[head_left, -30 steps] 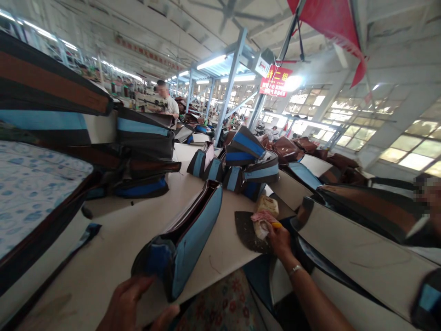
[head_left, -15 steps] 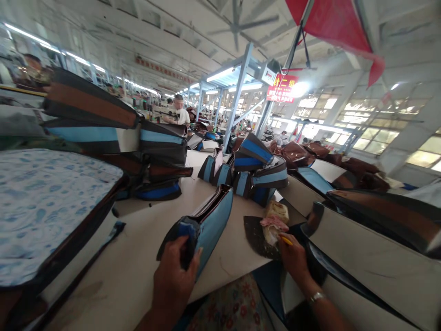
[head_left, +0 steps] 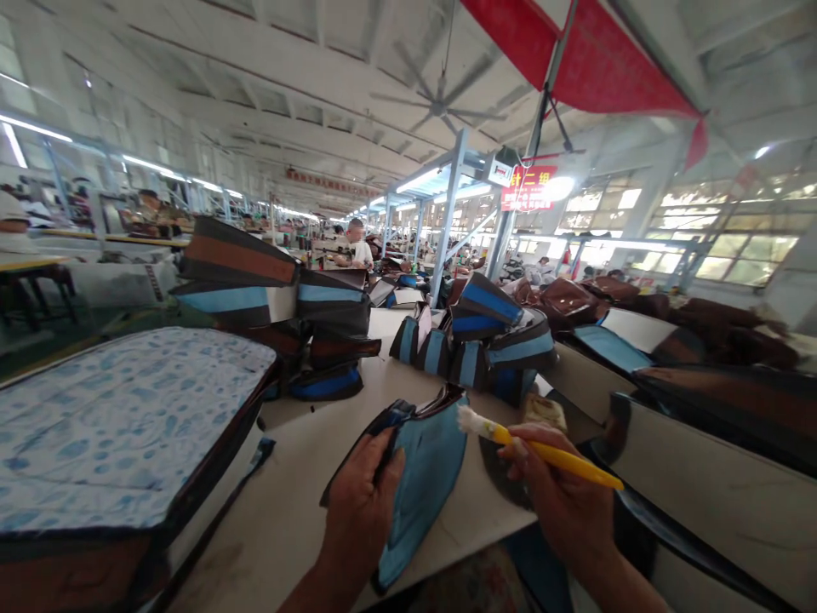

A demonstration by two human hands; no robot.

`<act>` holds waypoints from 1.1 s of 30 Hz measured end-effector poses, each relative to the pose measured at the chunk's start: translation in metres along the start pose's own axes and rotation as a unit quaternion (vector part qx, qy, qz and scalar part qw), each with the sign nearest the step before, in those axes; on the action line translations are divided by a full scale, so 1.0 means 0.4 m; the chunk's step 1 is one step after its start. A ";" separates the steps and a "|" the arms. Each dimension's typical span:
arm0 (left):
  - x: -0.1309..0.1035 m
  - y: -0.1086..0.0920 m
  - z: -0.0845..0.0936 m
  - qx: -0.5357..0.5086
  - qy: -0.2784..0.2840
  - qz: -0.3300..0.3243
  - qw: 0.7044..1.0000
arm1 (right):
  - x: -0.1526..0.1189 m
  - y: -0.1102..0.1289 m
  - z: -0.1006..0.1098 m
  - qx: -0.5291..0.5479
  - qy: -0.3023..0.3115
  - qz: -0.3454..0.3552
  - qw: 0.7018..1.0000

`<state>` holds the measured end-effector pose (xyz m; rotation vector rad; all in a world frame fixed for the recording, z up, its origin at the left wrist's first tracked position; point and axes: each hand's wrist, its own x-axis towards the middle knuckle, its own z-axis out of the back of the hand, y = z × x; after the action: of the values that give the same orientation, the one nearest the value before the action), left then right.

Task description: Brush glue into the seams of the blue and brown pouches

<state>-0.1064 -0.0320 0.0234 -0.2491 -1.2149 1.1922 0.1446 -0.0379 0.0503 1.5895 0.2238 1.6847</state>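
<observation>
My left hand grips the near end of a light-blue and black bag piece, thumb on the blue side and fingers over the dark edge. The piece stands tilted on the pale tabletop, its opening facing up. Between the thumb and fingers of my right hand is a yellow-handled brush. Its whitish bristles point left and sit close to the blue panel's upper right edge; I cannot tell whether they touch. Below the brush, a dark flat piece lies partly hidden by my right hand, near a yellowish container.
Stacked bag pieces rise at the back left, beside a blue-patterned fabric pile. Several small striped pieces stand beyond the held one. Large pale and dark panels crowd the right. A person is farther back.
My right hand has lifted the brush from near the yellowish container and brought it left to the bag piece. The held piece has tipped, showing more of its blue side. The view has shifted.
</observation>
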 end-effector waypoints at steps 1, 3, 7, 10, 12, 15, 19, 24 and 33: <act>0.003 -0.016 0.009 -0.008 0.010 0.008 1.000 | 0.009 0.053 -0.021 0.027 0.007 0.029 0.999; 0.011 -0.048 0.028 -0.030 0.024 0.017 0.999 | 0.021 0.128 -0.059 0.065 0.015 0.085 0.994; 0.021 -0.093 0.059 -0.075 0.041 0.033 0.996 | 0.041 0.165 -0.111 0.048 0.081 0.186 0.978; 0.021 -0.100 0.072 -0.101 0.064 0.048 0.992 | 0.055 0.151 -0.123 -0.003 0.113 0.217 0.970; 0.018 -0.095 0.076 -0.100 0.065 0.059 0.991 | 0.057 0.146 -0.122 -0.026 0.091 0.211 0.973; 0.013 -0.088 0.078 -0.095 0.056 0.064 0.992 | 0.047 0.148 -0.121 -0.027 0.093 0.212 0.972; 0.009 -0.090 0.081 -0.108 0.066 0.065 0.990 | 0.035 0.150 -0.131 -0.021 0.129 0.233 0.964; 0.002 -0.099 0.084 -0.087 0.036 0.087 0.992 | 0.032 0.161 -0.131 -0.036 0.100 0.237 0.966; -0.049 -0.014 0.098 -0.059 -0.013 0.141 0.988 | -0.046 0.152 -0.184 -0.083 0.122 0.324 0.935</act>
<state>-0.1328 -0.0664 0.0317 -0.5082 -1.3055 1.3720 0.0512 -0.0624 0.0591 1.4028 -0.3560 2.3349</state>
